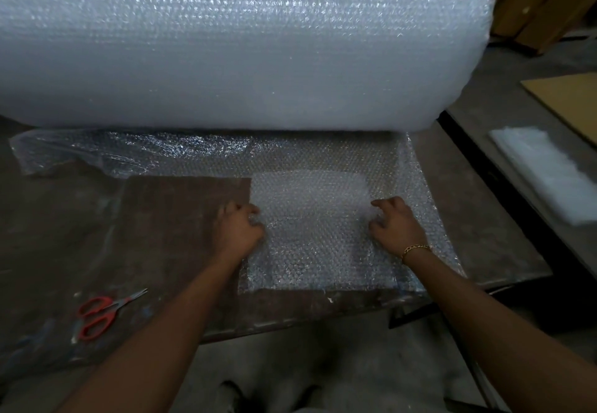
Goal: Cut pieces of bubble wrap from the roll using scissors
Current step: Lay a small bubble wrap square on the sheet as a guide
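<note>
Left, on table: red scissors, unheld. Centre: left hand, fingers curled, gripping left edge of bubble-wrap piece; right hand gripping its right edge likewise. Behind, spanning the back: roll. Far right: white stack.

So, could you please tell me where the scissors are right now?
In the head view, the scissors lie untouched on the table near its front edge, down and left of the left hand.

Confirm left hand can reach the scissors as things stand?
Likely yes: scissors lie on bare table left of the left hand, nothing between. It must first release the bubble wrap.
</note>
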Motion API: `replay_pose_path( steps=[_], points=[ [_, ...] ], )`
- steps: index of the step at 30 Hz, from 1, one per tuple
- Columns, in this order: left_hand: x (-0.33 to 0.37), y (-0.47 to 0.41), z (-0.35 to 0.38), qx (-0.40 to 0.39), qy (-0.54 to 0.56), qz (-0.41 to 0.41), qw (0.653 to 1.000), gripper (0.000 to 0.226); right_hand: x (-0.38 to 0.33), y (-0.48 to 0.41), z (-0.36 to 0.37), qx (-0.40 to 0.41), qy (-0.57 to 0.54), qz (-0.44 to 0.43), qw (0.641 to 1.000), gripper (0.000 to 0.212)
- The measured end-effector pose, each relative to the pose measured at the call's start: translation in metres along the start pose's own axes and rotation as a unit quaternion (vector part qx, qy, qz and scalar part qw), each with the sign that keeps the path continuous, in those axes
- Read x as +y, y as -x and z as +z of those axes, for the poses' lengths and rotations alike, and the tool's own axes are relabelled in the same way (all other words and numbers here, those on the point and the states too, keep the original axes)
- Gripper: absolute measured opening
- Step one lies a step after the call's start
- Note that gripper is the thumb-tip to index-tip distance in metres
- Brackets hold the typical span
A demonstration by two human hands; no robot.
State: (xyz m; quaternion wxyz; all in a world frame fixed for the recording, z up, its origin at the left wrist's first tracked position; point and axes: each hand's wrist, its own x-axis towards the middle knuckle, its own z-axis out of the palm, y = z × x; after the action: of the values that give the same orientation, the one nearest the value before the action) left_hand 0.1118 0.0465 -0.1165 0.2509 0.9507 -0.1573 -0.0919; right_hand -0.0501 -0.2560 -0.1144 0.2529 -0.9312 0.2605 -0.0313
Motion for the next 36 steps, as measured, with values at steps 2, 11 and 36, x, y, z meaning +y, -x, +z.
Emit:
replay_pose_path(
  steps=[2, 11, 36],
  points=[
    [0.011, 0.008, 0.004, 0.022, -0.066, 0.044, 0.997, 0.044, -0.008, 0.005, 0.003, 0.012, 0.044, -0.044, 0.998, 0.056],
    [0.036, 0.024, 0.060, -0.059, -0.176, 0.177, 0.966, 0.085, -0.034, 0.017, 0.053, -0.063, 0.157, -0.090, 0.981, 0.081],
    [0.039, 0.020, 0.055, -0.041, -0.139, 0.140, 0.980, 0.087, -0.036, 0.007, 0.050, -0.038, 0.141, -0.069, 0.987, 0.084]
  ],
)
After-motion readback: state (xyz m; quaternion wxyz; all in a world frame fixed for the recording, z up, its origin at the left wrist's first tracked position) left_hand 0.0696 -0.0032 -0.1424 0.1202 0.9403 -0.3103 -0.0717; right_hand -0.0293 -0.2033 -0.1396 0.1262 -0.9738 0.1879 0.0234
